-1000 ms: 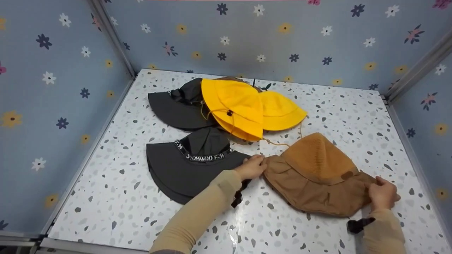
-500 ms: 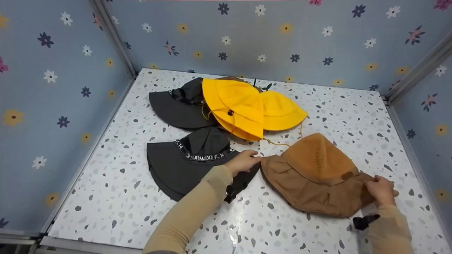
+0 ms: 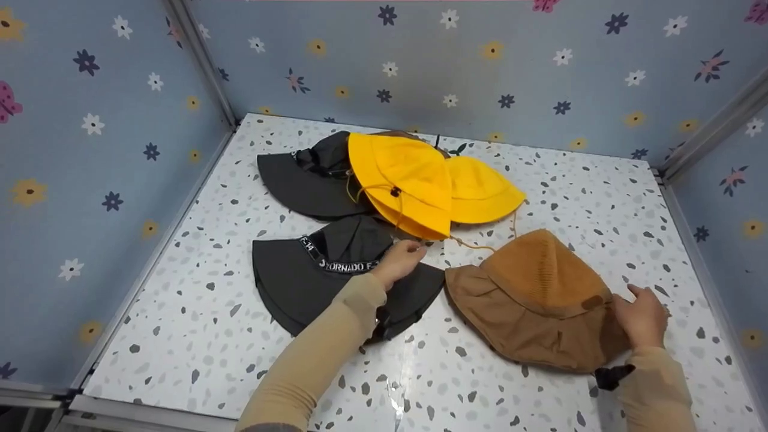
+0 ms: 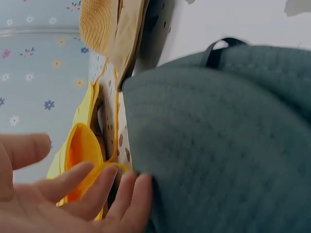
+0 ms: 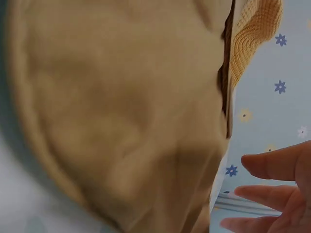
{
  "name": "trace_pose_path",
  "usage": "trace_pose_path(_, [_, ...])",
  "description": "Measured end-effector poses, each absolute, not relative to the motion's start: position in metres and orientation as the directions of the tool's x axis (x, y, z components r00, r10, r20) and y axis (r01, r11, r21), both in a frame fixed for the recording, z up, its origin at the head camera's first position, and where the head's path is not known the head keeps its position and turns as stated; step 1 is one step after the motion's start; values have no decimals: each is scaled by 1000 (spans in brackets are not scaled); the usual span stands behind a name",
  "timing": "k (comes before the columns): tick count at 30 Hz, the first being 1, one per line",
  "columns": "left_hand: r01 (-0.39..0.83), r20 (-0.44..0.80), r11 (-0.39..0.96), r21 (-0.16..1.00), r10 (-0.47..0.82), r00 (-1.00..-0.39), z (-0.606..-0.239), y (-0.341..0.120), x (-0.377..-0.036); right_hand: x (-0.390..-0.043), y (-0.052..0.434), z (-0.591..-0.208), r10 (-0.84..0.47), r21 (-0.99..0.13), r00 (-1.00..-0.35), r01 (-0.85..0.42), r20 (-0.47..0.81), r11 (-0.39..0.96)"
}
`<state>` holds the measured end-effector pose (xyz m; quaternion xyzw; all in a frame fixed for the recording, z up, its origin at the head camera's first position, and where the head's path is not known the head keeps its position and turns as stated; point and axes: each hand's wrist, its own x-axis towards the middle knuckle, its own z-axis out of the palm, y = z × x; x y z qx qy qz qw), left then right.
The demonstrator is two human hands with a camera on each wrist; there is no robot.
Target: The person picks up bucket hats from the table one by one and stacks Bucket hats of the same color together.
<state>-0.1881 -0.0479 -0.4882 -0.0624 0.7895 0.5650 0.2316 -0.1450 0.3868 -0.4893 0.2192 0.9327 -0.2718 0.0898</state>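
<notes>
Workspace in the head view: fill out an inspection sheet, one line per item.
Surface: white speckled tabletop, hats lying on it.
Job's things: brown hat lies flat at right; near dark hat with lettered band beside it.
Clutter: yellow hat, second yellow hat, far dark hat, overlapping at the back.
Hands: left hand rests on the near dark hat, fingers straight; right hand at the brown hat's brim, fingers relaxed.
Cables: nothing seen.
Surroundings: blue flowered walls.

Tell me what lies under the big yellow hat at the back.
The yellow hat overlaps a dark grey hat on its left and a second yellow hat on its right. A brown edge peeks out behind; what it belongs to is covered.
</notes>
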Motion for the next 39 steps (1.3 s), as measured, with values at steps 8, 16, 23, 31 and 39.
trace_pose_path(8, [-322,-332,252,913,-3,-943,-478,-74,-201,-146,374,-482,328,-603,-928,365,-175,709])
trace_pose_path(16, [-338,-291,267,903,-201,-935,-475,-108,-218,-143,358,-474,325,-704,-943,278,-70,653])
trace_pose_path(23, [-366,-313,128,922,-314,-896,-486,-127,-221,-142,344,-467,355,-799,-934,249,-47,547])
trace_pose_path(31, [-358,-379,-123,925,-330,-865,-495,-138,-220,-143,325,-466,390,-852,-915,286,-107,439])
trace_pose_path(39, [-355,-498,-483,800,-205,-843,-499,-152,-227,-143,314,-471,372,-898,-925,229,-80,376])
